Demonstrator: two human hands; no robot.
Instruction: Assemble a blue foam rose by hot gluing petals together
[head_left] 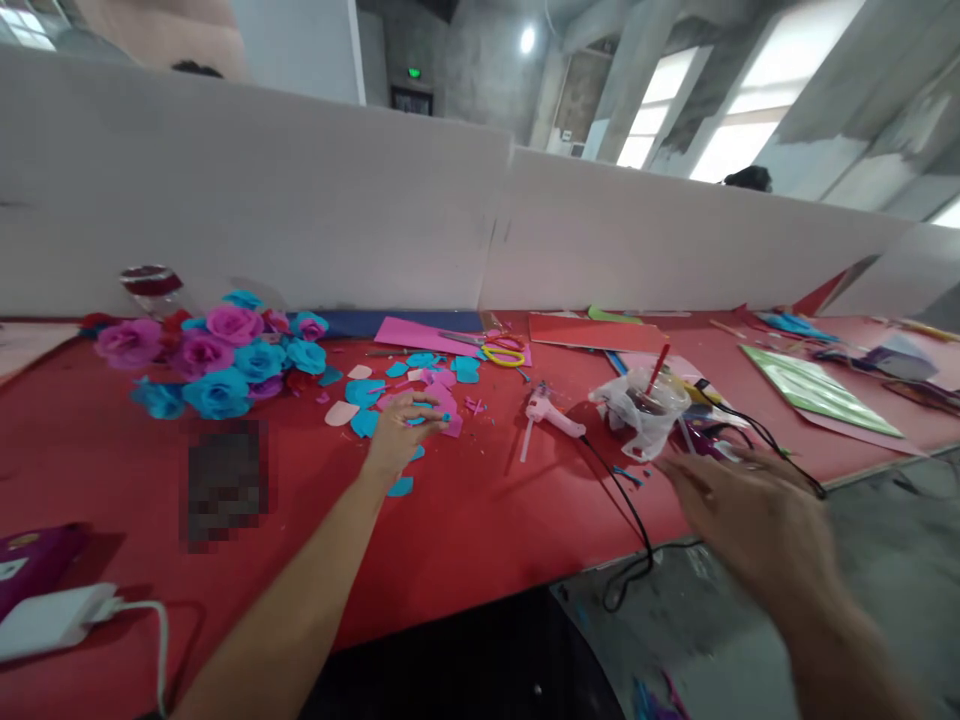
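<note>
My left hand (399, 428) reaches across the red table (480, 520) to a pile of cut paper petals (420, 392), blue and pink. Its fingers curl over a blue petal in the pile. My right hand (750, 510) hovers in the air near the table's front right edge, blurred by motion, fingers stretched out with nothing in them. It is closest to a plastic cup with a red straw (645, 402) and a black cord (630, 510). A white glue gun (551, 414) lies between the two hands.
A cluster of blue and purple paper roses (217, 355) lies at the left. Yellow-handled scissors (501, 352) rest on pink paper at the back. A green sheet (814, 390) lies right, a white charger (52, 618) at front left. White partitions (300, 210) wall the far edge.
</note>
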